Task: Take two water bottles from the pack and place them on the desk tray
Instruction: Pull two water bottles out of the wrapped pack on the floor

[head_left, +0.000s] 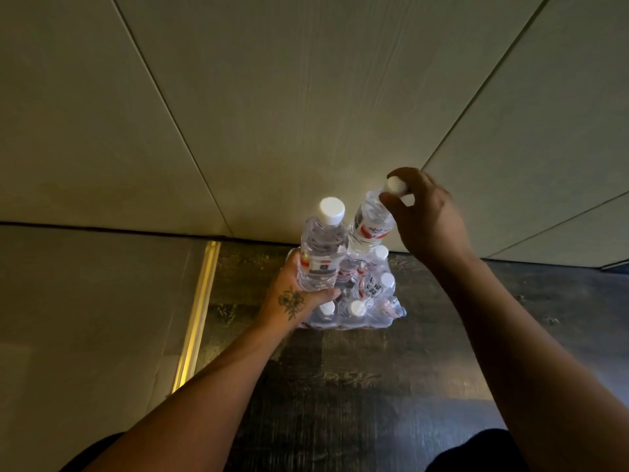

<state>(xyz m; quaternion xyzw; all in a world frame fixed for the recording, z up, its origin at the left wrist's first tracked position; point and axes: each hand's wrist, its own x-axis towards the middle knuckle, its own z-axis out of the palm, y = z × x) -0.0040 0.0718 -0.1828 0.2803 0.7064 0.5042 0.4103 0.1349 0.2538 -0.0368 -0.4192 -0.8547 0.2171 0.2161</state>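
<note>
At frame centre, the left hand (295,298) wraps one water bottle (320,253) by its body while the right hand (429,216) pinches a second bottle (371,223) by its cap, lifting both clear of the shrink-wrapped pack (367,301) on the floor (340,386).

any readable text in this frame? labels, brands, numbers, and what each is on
Nothing reads cleanly.
Bottle in the left hand: the left bottle has a red and dark label band, print too small and blurred.
Bottle in the right hand: the right bottle has dark characters over a red band, not legible.
Bottle in the pack: a round label with dark characters, too blurred to quote.
White caps: no print visible.
</note>
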